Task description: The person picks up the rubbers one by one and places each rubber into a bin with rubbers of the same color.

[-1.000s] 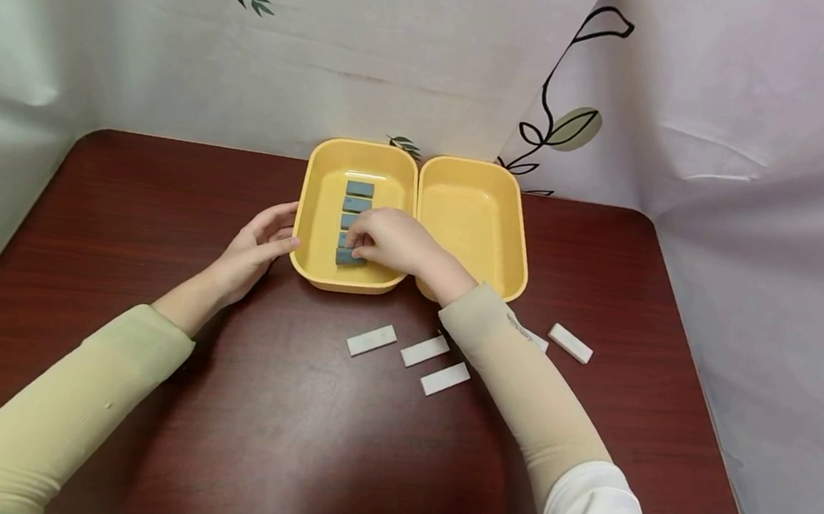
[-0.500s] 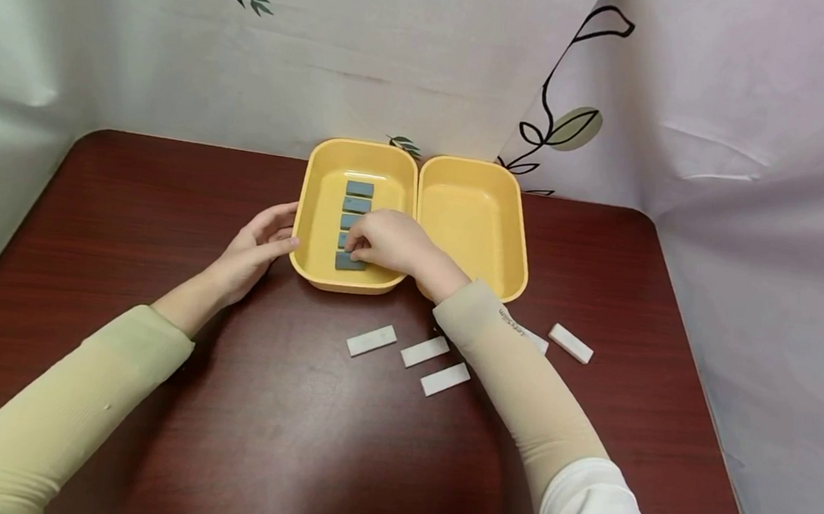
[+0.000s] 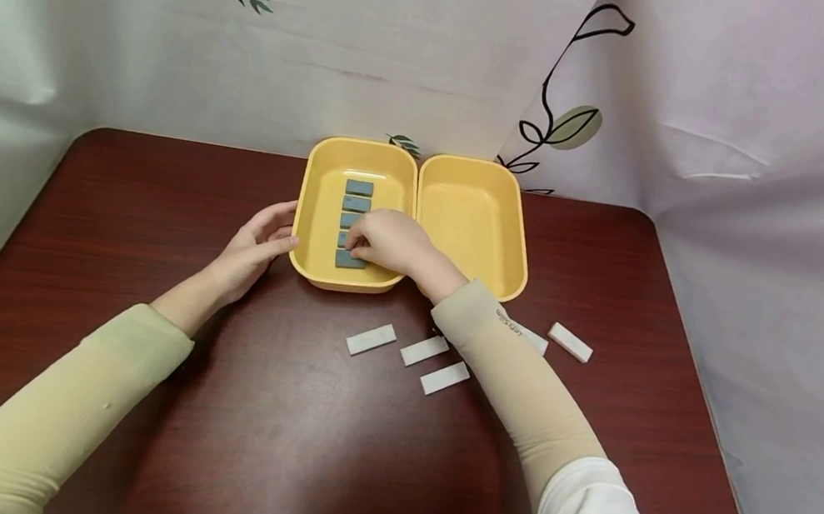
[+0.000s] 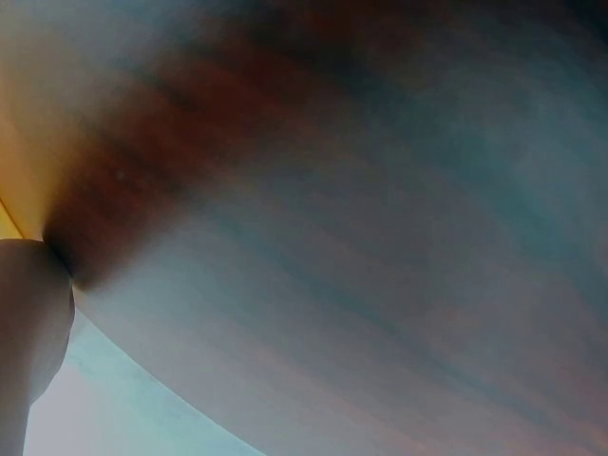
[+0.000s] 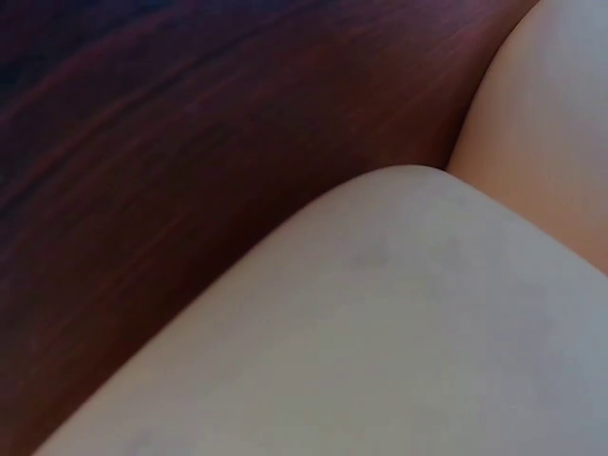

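Note:
In the head view, my right hand (image 3: 393, 238) reaches into the left yellow tray (image 3: 319, 189). Its curled fingers pinch the right end of a blue-grey rectangular block (image 3: 346, 259), the nearest in a column on the tray floor. Behind it lie several like blocks, the farthest a blue-grey block (image 3: 360, 188); the fingers partly cover the middle ones. At the tray's left side, my left hand (image 3: 250, 250) rests with relaxed fingers, thumb tip at the rim. A blurred fingertip (image 4: 33, 313) meets the yellow edge in the left wrist view. Mostly arm and table fill the right wrist view.
A second yellow tray (image 3: 473, 213) stands against the first on its right. Several white rectangular blocks lie in front, among them a white block (image 3: 371, 339) at left and a white block (image 3: 570, 342) at right. My right sleeve (image 3: 513, 368) partly covers others. A curtain (image 3: 313, 46) hangs behind the table.
The nearest blue-grey block went from tilted against its neighbour to lying flatter, slightly nearer me, with my right hand still at its end. My left hand has stayed at the tray.

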### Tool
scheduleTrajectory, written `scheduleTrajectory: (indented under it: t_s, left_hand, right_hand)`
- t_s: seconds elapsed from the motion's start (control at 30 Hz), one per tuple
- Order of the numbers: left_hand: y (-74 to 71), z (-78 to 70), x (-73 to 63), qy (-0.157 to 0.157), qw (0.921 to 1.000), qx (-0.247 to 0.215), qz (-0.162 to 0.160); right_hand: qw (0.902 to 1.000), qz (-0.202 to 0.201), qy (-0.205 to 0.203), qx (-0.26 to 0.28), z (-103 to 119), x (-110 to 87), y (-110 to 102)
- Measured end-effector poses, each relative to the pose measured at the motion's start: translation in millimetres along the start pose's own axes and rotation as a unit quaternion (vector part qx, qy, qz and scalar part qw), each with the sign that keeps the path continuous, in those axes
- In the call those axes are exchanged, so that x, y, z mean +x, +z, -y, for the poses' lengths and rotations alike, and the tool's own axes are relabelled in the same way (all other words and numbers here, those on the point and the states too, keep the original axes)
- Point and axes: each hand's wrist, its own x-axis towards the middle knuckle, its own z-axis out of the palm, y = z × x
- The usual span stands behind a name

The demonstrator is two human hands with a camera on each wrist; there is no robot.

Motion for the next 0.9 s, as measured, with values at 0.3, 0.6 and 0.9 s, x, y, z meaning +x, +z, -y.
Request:
scheduleTrajectory:
  t_s: [0.3, 0.6, 0.9]
  left_hand:
    - [-1.0, 2.4, 1.8, -0.001, 1.0, -0.001, 0.0]
    - [-1.8, 2.0, 1.8, 0.002, 1.0, -0.006, 0.002]
    - [-1.1, 2.0, 1.2, 0.003, 1.0, -0.005, 0.002]
  right_hand:
    - [0.9999, -0.008, 0.005, -0.014, 0.5, 0.5, 2.0]
    - [0.9998, 0.0, 0.012, -0.018, 0.7, 1.0, 2.1]
    - [0.9997, 0.009, 0.017, -0.018, 2.0, 0.3, 1.2]
